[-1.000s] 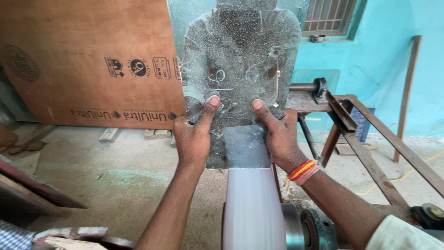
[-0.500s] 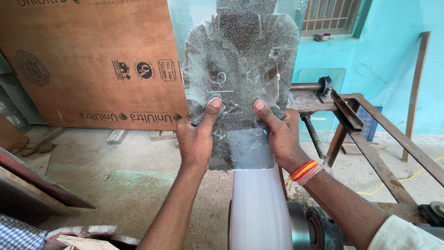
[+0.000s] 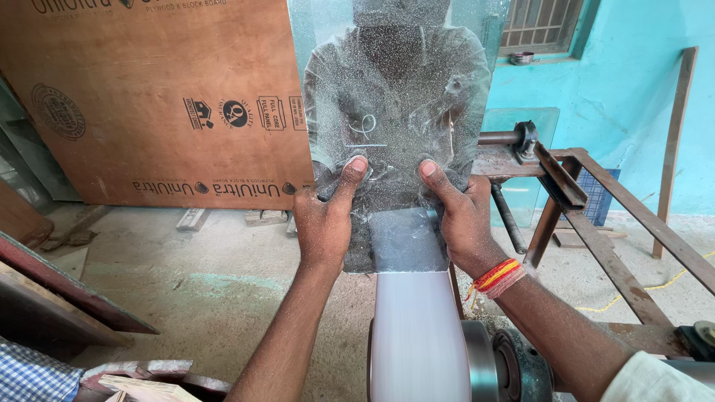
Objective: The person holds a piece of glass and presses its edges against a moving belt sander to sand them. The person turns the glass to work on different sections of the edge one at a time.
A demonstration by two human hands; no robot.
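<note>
I hold a dusty pane of glass (image 3: 398, 97) upright in front of me, its surface speckled with white grit and marked with a small scribble. My left hand (image 3: 324, 219) grips its lower left edge, thumb pressed on the face. My right hand (image 3: 462, 216) grips the lower right edge the same way; a red and orange thread band circles that wrist. The pane's bottom edge meets a pale sanding belt (image 3: 413, 335) that runs over a metal wheel (image 3: 484, 365) below my hands.
A large brown plywood sheet (image 3: 149, 97) leans on the left wall. A rusty steel frame (image 3: 588, 216) with a shaft stands at right against a turquoise wall. Timber offcuts (image 3: 67, 290) lie at lower left on the concrete floor (image 3: 208, 283).
The pane and both hands sit almost as before; the view has shifted slightly, with the pane a touch higher in the picture.
</note>
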